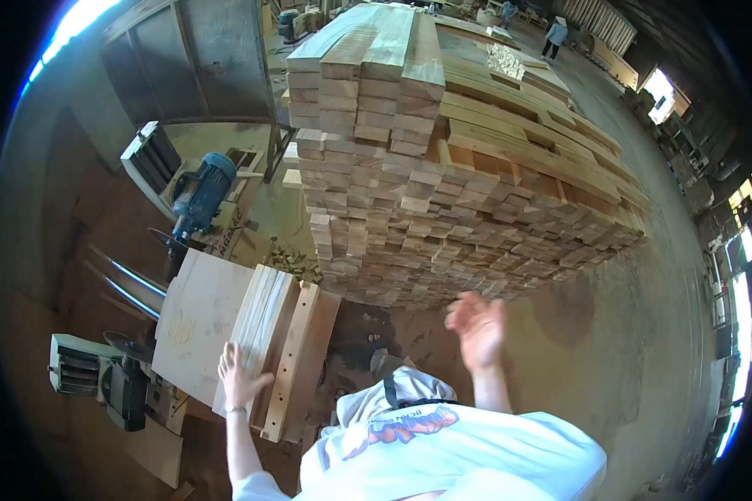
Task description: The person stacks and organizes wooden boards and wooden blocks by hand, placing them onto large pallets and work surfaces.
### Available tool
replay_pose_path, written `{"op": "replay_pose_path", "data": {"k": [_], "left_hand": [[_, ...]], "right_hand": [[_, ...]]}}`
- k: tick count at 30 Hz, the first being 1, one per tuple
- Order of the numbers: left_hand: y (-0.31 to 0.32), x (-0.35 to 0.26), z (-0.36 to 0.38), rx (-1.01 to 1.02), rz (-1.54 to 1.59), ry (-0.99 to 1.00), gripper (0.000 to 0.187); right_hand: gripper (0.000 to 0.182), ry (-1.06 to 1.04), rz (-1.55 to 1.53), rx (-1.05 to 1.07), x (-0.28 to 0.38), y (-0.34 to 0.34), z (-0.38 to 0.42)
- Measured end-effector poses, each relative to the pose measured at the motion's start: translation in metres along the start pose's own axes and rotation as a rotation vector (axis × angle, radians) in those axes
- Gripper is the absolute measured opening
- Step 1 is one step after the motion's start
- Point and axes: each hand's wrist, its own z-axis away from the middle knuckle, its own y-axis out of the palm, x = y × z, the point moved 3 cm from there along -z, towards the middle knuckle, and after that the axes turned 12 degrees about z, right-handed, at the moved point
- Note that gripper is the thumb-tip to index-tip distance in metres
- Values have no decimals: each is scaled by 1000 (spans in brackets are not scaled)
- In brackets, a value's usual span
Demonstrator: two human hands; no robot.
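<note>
My left hand (238, 382) lies with fingers stretched and thumb apart at the near end of several pale boards (261, 321). The boards lie side by side on the sliding table (200, 309) of a saw machine. Along their right side runs a wooden fence strip (291, 359) with a row of holes. My right hand (479, 332) is raised in the air, palm showing and fingers loosely bent, with nothing in it. Beyond it stands a big stack of sawn timber (426, 209), apart from the hand.
A blue motor (205, 192) with a round blade sits left of the table, and a dark motor (125, 392) with another disc stands nearer. Steel rails (134, 288) run beneath. Wood offcuts (292, 260) lie by the stack. Far off, a person (556, 35) stands on the floor.
</note>
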Motion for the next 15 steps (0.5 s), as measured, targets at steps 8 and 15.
{"op": "replay_pose_path", "data": {"k": [8,15], "left_hand": [[-13,13,4,33,-133,-97,126],[-8,3,7,104,420,-223,118]], "right_hand": [[64,244,1191,1156,-46,91,20],[68,303,982,1213,-77,117,56]]}}
